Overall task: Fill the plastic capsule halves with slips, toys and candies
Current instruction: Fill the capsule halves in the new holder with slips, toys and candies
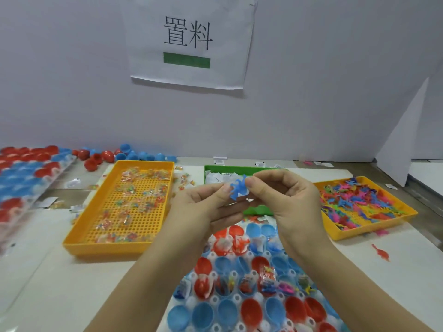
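Mid-frame, both hands pinch one blue toy figure (238, 190). The left hand (203, 207) has its fingers curled on the lower end, and the right hand (290, 202) nips the top between thumb and forefinger, probably to untangle it. They hover above the capsule halves (202, 315) at lower centre, so the drop is short. The toy tray (374, 232) at right, slip tray (239, 169) behind and candy tray (107, 248) at left ring the bench (60, 283) within reach.

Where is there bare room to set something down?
Front-left: bare table in front of the candy tray, left of the capsule tray. Front-right: in front of the toy tray, bare but for one red toy. Crowded: litter between the candy tray and green tray.
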A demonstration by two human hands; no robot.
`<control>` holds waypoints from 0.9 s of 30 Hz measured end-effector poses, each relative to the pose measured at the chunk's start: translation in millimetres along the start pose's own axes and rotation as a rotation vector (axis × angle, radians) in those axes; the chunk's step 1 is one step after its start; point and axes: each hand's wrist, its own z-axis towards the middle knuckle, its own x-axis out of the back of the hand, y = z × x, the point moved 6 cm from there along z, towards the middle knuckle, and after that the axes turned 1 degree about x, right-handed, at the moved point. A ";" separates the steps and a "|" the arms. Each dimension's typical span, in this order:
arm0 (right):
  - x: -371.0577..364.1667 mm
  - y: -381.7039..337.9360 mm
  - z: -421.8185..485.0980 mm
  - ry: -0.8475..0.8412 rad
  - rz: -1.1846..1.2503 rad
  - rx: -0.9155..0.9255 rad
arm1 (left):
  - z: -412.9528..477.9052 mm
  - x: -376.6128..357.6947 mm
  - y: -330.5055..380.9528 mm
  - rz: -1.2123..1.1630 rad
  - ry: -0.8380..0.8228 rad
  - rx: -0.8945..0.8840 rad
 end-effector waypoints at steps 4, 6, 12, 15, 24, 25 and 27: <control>-2.8 1.0 0.6 0.049 0.031 -0.009 | 1.2 1.9 -0.4 -0.085 -0.014 0.041; -2.5 0.6 1.5 0.072 0.045 -0.002 | 1.5 2.3 0.2 -0.127 -0.026 0.051; -1.4 -1.0 1.0 0.107 0.016 0.031 | -0.7 1.0 2.6 -0.139 -0.010 0.023; -3.9 -1.9 -1.9 0.092 -0.012 0.036 | -2.6 1.6 4.8 -0.077 0.013 -0.038; -9.4 -8.9 -13.0 -0.004 -0.137 0.052 | -14.0 -2.2 13.5 0.198 0.037 -0.231; -9.7 -7.9 -12.2 -0.054 -0.131 -0.004 | -15.9 -2.3 13.8 0.227 0.040 -0.242; -9.8 -6.1 -12.8 -0.150 -0.135 -0.107 | -21.0 -2.9 13.2 0.285 0.044 -0.270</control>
